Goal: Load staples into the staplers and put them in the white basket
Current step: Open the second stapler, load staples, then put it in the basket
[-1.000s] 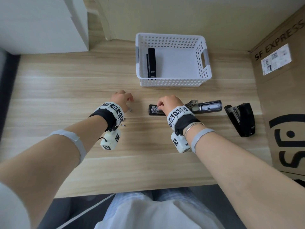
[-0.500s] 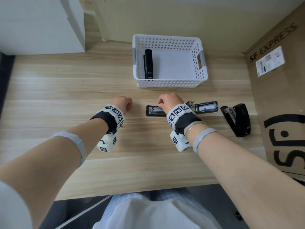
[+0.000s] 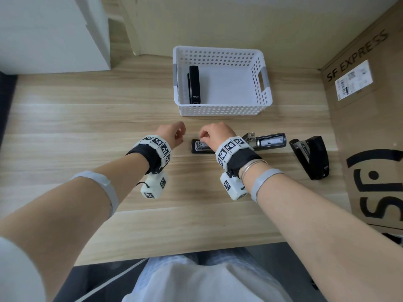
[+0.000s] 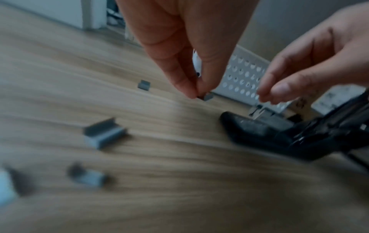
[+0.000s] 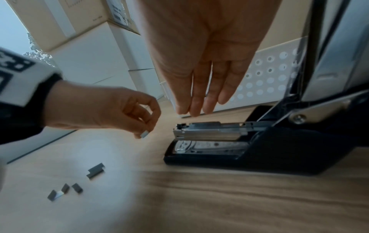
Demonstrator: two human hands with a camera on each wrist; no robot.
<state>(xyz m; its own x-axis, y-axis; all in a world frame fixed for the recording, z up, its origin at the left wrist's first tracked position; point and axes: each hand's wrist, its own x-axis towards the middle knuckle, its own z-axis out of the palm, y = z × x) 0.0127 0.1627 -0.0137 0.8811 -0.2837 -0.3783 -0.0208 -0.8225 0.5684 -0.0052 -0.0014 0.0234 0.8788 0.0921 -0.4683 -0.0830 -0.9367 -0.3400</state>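
On a wooden desk [image 3: 87, 131], the left hand [image 4: 179, 47] is pinching a staple strip [image 4: 207, 96] beside the opened stapler [image 5: 219, 141]; the right hand [image 5: 199, 63], fingers relaxed, is hovering over it. Next: seating the strip in the channel.

**Room: desk, walls, boxes**

Light wood-grain desk [image 3: 65, 118], planks running left-right. Beige wall [image 3: 218, 20] along the far edge. White cabinet [image 3: 43, 33] stands at the far-left corner, with a wood-coloured gap between it and the wall. Brown cardboard box [image 3: 370, 127] printed "SF EXPRESS", with a white shipping label [image 3: 353, 80], runs along the right edge. Dark floor [image 3: 283, 264] below the near edge. Right wrist view: stacked white and brown cartons [image 5: 89, 47] to the left, bright daylight at upper left. Lighting soft and even.
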